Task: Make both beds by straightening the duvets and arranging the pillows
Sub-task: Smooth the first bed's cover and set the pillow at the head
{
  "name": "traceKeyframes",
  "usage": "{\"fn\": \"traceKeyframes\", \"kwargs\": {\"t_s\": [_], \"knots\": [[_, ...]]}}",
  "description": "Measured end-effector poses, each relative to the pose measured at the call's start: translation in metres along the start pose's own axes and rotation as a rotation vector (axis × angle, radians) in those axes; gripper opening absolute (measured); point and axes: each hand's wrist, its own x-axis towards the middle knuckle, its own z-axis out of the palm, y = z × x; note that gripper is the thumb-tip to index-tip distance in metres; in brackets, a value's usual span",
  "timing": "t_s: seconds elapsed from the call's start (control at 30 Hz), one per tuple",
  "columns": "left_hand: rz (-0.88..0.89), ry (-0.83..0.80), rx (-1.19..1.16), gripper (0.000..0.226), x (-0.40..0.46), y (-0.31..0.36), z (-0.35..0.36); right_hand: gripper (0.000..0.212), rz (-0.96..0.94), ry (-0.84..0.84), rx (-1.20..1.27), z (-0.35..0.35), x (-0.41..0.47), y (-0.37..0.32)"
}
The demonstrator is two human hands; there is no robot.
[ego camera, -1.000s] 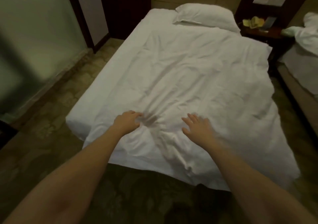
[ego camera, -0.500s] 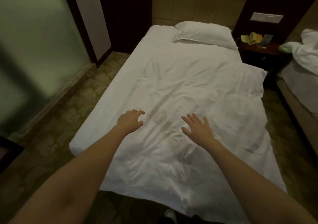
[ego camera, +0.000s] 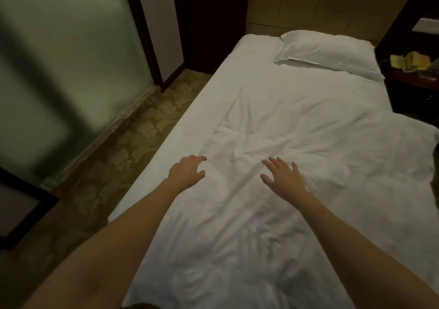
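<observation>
Spread crookedly over the white-sheeted single bed, soft, light, wrinkled white cotton duvet, probably best pinched at its left edge; left hand loosely curled, right hand splayed, both holding nothing.

Both hands slid farther up the duvet, foot-end creases seemingly flatter

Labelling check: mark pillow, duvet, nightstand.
pillow point(ego camera: 327, 51), head view, middle of top face
duvet point(ego camera: 297, 128), head view, creased middle area
nightstand point(ego camera: 413, 80), head view, front top edge
</observation>
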Motion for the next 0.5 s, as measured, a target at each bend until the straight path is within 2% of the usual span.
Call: {"fn": "traceKeyframes", "kwargs": {"t_s": [0.23, 0.4, 0.5], "knots": [[0.095, 0.03, 0.011, 0.047, 0.07, -0.067, -0.037, 0.053, 0.082, 0.037, 0.007, -0.001, 0.066, -0.057], [0.318, -0.045, 0.098, 0.049, 0.119, -0.112, -0.083, 0.054, 0.284, 0.04, 0.032, -0.011, 0.077, -0.122], [0.467, -0.033, 0.131, 0.05, 0.145, -0.13, -0.118, 0.054, 0.395, 0.081, 0.062, -0.022, 0.079, -0.162]]}}
